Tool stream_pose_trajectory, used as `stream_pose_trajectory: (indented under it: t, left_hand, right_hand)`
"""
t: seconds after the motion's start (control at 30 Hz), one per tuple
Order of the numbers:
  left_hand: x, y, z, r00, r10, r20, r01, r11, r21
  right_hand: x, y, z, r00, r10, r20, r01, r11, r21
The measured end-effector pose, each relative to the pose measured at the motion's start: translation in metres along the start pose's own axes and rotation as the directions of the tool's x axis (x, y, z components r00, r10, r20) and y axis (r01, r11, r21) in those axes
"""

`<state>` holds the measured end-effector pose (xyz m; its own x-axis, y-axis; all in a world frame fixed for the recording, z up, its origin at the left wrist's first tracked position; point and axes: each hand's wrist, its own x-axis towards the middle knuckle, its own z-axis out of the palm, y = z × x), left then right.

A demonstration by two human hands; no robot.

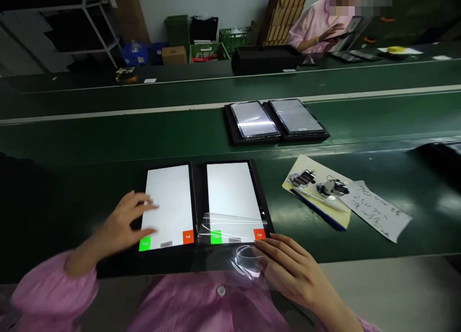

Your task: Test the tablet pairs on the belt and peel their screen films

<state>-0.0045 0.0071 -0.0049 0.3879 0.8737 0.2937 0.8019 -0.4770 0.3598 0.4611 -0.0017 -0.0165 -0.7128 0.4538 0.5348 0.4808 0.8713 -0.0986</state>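
Nearest the camera, the right hand [288, 264] is laid at the front corner of the right tablet [233, 201], its fingers loosely curled on the clear protective film [230, 248], which is lifted and wrinkled over the lower part of that screen and trails off the front edge toward the pink sleeve. The film is judged to be only partly peeled: the upper screen looks bare and white, while the lower strip, with its green and red buttons, is seen through the crumpled sheet.

The left hand [126, 221] is held open, fingers spread, with the fingertips touching the left edge of the left tablet [169, 206]; nothing is gripped by it. No film can be made out on this screen.

Both tablets are seated side by side in a black tray [199, 178] on the green table [72, 188].

To the right, two metal clips [319, 182] and a pen are laid on a yellow card, beside a handwritten note [378, 208].

Further off, a second tray [275, 120] with two glossy, unlit tablets is seen. At the far side, a co-worker in pink [317, 27] is occupied with other devices.
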Motion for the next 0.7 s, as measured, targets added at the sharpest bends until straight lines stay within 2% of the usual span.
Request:
stream_pose_trajectory:
  t: [0.07,0.1,0.2,0.3,0.5,0.53,0.6,0.63,0.7]
  left_hand:
    - [-0.034,0.017,0.002,0.989,0.144,0.025,-0.144,0.989,0.024]
    - [-0.047,0.023,0.004,0.984,0.175,0.030,-0.176,0.983,0.046]
    - [-0.070,0.029,0.011,0.985,0.174,-0.011,-0.173,0.980,0.098]
    - [-0.078,0.026,0.016,0.991,0.119,-0.063,-0.112,0.988,0.104]
    - [-0.076,0.022,0.015,0.996,0.077,-0.038,-0.071,0.987,0.142]
    - [-0.072,0.019,0.013,0.997,0.048,-0.063,-0.038,0.988,0.148]
    - [-0.057,0.008,0.008,0.982,-0.060,-0.178,0.085,0.987,0.134]
    - [-0.047,0.000,0.005,0.956,-0.151,-0.250,0.183,0.977,0.107]
    - [-0.024,-0.019,0.000,0.854,-0.393,-0.340,0.418,0.908,-0.002]
  right_hand:
    - [0.003,0.002,0.000,1.000,0.024,0.001,-0.024,1.000,0.003]
    - [0.005,0.003,0.002,0.999,0.032,0.003,-0.032,0.999,0.009]
    - [0.007,0.009,0.007,0.999,0.034,-0.008,-0.034,0.999,0.024]
    - [0.012,0.014,0.011,1.000,0.016,-0.018,-0.015,1.000,0.022]
    - [0.026,0.024,0.005,1.000,-0.025,0.017,0.024,0.999,0.043]
    - [0.027,0.026,0.004,0.999,-0.027,0.023,0.026,0.999,0.041]
    - [0.029,0.030,0.004,0.999,-0.029,0.024,0.028,0.999,0.024]
    - [0.030,0.032,0.004,0.999,-0.030,0.015,0.030,0.999,0.016]
    - [0.031,0.034,0.006,0.999,-0.035,-0.017,0.036,0.999,0.026]
